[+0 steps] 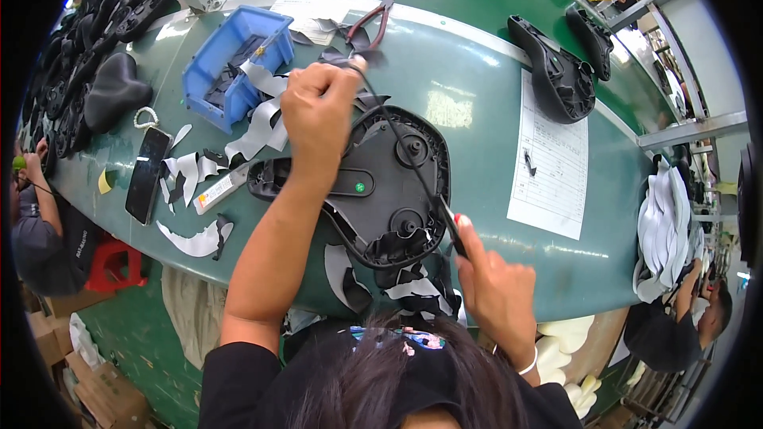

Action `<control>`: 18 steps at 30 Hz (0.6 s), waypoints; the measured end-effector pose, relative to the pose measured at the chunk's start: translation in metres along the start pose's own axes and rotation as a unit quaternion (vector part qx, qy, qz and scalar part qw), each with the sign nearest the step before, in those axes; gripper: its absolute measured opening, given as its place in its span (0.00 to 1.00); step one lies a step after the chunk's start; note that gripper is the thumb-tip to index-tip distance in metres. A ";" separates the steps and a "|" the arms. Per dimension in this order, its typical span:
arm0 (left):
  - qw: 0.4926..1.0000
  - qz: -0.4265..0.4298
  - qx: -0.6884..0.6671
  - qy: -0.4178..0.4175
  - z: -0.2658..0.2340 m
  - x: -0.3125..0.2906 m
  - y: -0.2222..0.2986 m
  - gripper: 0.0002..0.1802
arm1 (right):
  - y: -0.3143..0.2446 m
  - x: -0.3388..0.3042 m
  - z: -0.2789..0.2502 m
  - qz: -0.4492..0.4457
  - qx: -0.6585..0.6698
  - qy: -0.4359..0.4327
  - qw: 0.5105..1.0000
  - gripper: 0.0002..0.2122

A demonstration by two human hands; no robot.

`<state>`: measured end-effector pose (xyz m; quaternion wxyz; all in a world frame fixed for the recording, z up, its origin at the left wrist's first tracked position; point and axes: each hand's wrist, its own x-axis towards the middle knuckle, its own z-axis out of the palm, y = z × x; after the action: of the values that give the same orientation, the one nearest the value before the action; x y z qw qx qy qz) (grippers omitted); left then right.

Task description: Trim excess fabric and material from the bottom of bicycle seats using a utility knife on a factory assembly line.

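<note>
An upturned black bicycle saddle (pixel 377 183) lies on the green table, its underside showing two round mounts and a small green sticker. My left hand (pixel 322 107) is closed, raised over the saddle's left part, gripping the end of a thin black strip (pixel 389 123). That strip runs taut down to the saddle's right edge. There my right hand (pixel 497 282) is closed around a small tool (pixel 455 230) with red and black parts, its tip against the rim where the strip meets it. My fingers hide most of the tool, so its exact kind is unclear.
Black-and-white offcuts (pixel 258 131) lie around the saddle. Left are a blue bin (pixel 238 63), a phone (pixel 149 175) and a label-bearing white piece (pixel 221 189). Red-handled pliers (pixel 373 24) lie behind; a printed sheet (pixel 548 167) and more saddles (pixel 554 71) lie right. Other people work at both sides.
</note>
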<state>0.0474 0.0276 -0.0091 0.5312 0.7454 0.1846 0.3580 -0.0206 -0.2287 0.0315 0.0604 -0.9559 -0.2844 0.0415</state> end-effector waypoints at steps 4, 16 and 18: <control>0.906 -0.243 -0.334 -0.097 -0.015 -0.014 0.001 0.20 | 0.026 0.022 -0.012 -0.018 0.009 0.006 1.000 0.22; 0.856 0.021 -0.477 -0.197 -0.162 -0.015 0.030 0.32 | 0.073 0.057 -0.047 -0.174 -0.086 -0.080 0.978 0.23; 0.819 0.007 -0.548 -0.171 -0.214 0.020 0.038 0.23 | 0.058 0.024 -0.046 -0.137 -0.091 -0.085 0.983 0.25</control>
<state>-0.0997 0.1679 0.0712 0.8725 0.3819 -0.1409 0.2702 0.0357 -0.2685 0.0676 -0.0463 -0.9025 -0.4191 0.0878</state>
